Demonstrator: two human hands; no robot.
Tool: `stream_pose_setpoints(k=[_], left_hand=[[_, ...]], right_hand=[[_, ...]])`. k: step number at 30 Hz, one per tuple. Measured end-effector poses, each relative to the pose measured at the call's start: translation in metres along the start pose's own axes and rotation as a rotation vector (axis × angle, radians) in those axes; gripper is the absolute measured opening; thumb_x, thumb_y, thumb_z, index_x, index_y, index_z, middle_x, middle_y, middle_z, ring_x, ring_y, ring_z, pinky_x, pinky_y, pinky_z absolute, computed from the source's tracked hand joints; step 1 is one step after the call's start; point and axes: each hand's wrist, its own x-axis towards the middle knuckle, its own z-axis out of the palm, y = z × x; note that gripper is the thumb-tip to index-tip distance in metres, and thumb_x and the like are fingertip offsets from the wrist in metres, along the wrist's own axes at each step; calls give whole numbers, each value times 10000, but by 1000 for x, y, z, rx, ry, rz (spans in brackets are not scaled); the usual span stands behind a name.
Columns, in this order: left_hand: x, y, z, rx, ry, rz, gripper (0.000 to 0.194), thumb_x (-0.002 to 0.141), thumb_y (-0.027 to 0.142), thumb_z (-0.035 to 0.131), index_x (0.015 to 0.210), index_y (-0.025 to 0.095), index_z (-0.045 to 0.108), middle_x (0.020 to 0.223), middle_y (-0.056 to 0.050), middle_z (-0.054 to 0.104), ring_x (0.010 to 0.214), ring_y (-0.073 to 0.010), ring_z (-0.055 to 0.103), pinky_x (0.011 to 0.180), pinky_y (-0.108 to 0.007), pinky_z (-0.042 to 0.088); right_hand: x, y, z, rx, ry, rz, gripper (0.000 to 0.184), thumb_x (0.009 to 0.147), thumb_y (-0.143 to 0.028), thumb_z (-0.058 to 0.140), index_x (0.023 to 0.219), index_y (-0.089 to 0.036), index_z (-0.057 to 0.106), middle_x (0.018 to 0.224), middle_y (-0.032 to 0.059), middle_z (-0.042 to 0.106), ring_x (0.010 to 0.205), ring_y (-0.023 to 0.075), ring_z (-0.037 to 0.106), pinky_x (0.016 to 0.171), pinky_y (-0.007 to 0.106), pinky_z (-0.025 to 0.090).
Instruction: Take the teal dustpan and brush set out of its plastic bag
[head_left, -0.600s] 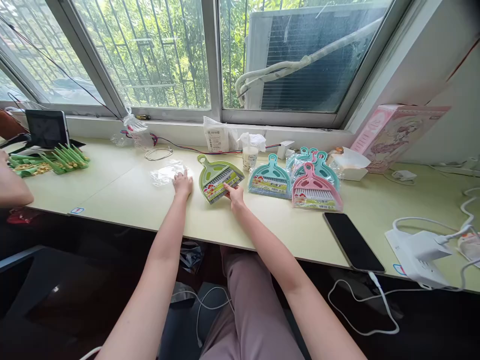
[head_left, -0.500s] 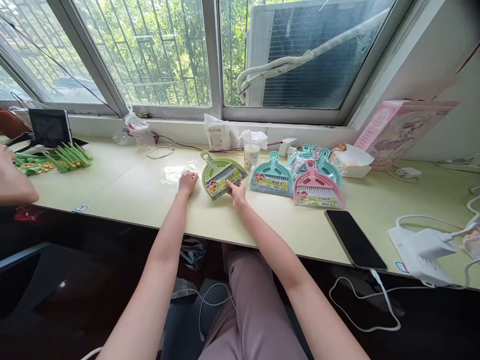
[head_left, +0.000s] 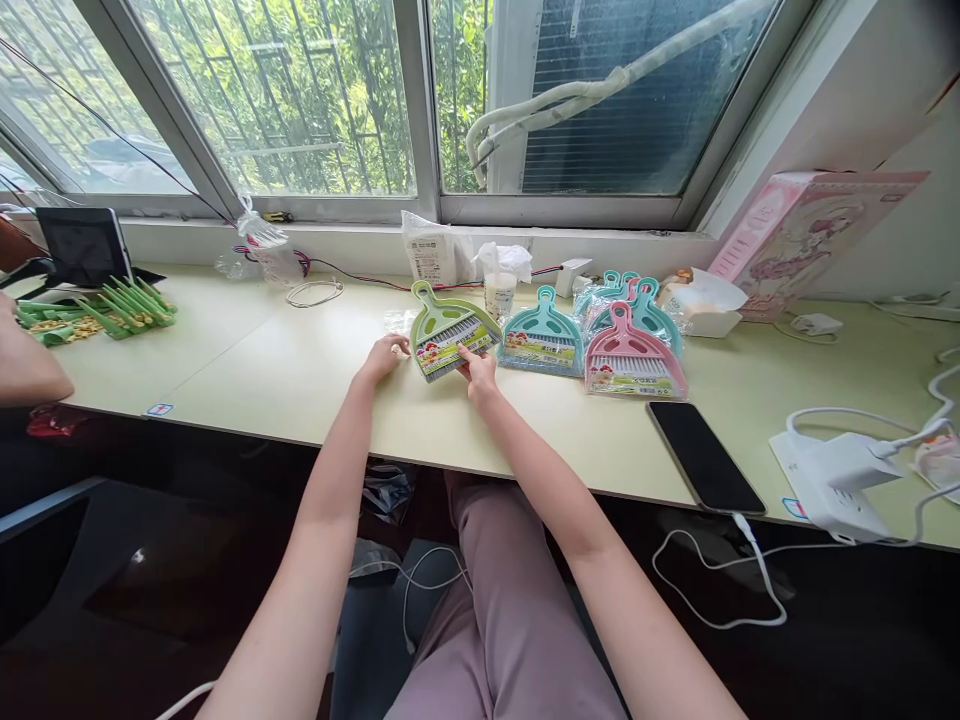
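My right hand (head_left: 478, 372) grips the lower right edge of a green dustpan and brush set (head_left: 452, 328), thumb over its printed label. The set is held tilted, its looped handle pointing up and left. Just left of it, my left hand (head_left: 385, 358) is closed, with the fingertips pinched by the dustpan's edge. A clear plastic bag (head_left: 400, 321) shows beyond those fingers, and a whitish bit of it appears to be between them. To the right stand a wrapped blue dustpan set (head_left: 543, 335) and a wrapped pink one (head_left: 634, 358).
More blue sets (head_left: 646, 318) stand behind the pink one. A phone (head_left: 705, 456) and a power strip (head_left: 832, 490) lie at the right. By the window are a cup (head_left: 499, 293) and a tissue pack (head_left: 705, 303). Another person's arm (head_left: 30, 360) rests at far left near green stalks (head_left: 127, 308).
My left hand has shifted right toward the dustpan, and the plastic bag, earlier spread flat, now shows only a small part behind it. The view has tilted slightly.
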Motion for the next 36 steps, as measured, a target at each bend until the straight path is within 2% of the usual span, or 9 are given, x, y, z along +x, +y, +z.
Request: stream_pose_setpoints(k=[4, 9, 12, 15, 19, 22, 25, 30, 36], left_hand=[[-2, -1, -4, 118, 87, -138, 164, 697, 140, 541, 657, 195, 690, 858, -129, 725, 1002, -320, 681, 1112, -510, 414], [-10, 14, 2, 345, 322, -100, 345, 923, 392, 515, 1147, 169, 652, 1160, -168, 684, 1232, -371, 565, 1242, -625, 58], [-11, 28, 4, 296, 349, -130, 454, 957, 551, 472, 1188, 185, 608, 1216, -167, 656, 1253, -351, 539, 1223, -544, 214], [-10, 35, 6, 281, 252, -168, 528, 921, 586, 537, 1276, 198, 584, 1318, -170, 620, 1292, -356, 518, 1145, -496, 348], [-7, 28, 8, 302, 67, -200, 492, 950, 536, 495, 1306, 220, 623, 1438, -149, 572, 1370, -351, 476, 1168, -504, 313], [-6, 19, 8, 316, 45, -195, 508, 904, 531, 570, 1296, 217, 645, 1442, -145, 582, 1358, -364, 495, 1213, -547, 212], [-5, 14, 8, 303, 93, -176, 456, 807, 471, 698, 1185, 215, 699, 1375, -160, 626, 1306, -389, 536, 1228, -582, 131], [-6, 12, 7, 226, 294, -222, 139, 852, 248, 601, 915, 203, 716, 1084, -165, 719, 1158, -372, 610, 1191, -569, 235], [-11, 15, -3, 165, 528, -222, 185, 918, 204, 512, 938, 206, 696, 1053, -144, 716, 1112, -322, 599, 1161, -538, 322]], right_hand=[[2, 0, -2, -16, -25, -18, 165, 780, -85, 763, 859, -166, 643, 828, 6, 754, 829, 131, 732, 844, 284, 644], [7, 2, -5, -51, -21, -54, 156, 793, -118, 745, 898, -170, 643, 895, 26, 762, 845, 129, 724, 841, 296, 645], [11, 4, -7, -132, 15, -62, 148, 784, -135, 745, 876, -171, 634, 956, 48, 758, 866, 140, 720, 851, 319, 645], [15, 6, -9, -281, 77, -79, 164, 747, -155, 768, 821, -165, 623, 995, 88, 742, 883, 181, 725, 845, 369, 652], [18, 7, -11, -356, 111, -86, 190, 725, -142, 777, 811, -166, 608, 983, 96, 721, 842, 195, 721, 791, 386, 666], [18, 4, -12, -317, 107, -69, 201, 743, -123, 768, 811, -174, 586, 973, 84, 711, 795, 170, 707, 768, 357, 668], [17, -1, -13, -281, 115, -49, 217, 758, -100, 765, 793, -173, 564, 1011, 92, 705, 766, 148, 697, 769, 348, 668], [17, -2, -12, -215, 59, 56, 211, 775, -40, 741, 819, -161, 575, 893, 60, 715, 744, 140, 702, 794, 355, 668], [10, -1, -6, -225, -55, 121, 174, 777, -13, 750, 817, -136, 634, 755, 36, 714, 745, 167, 722, 816, 374, 673]])
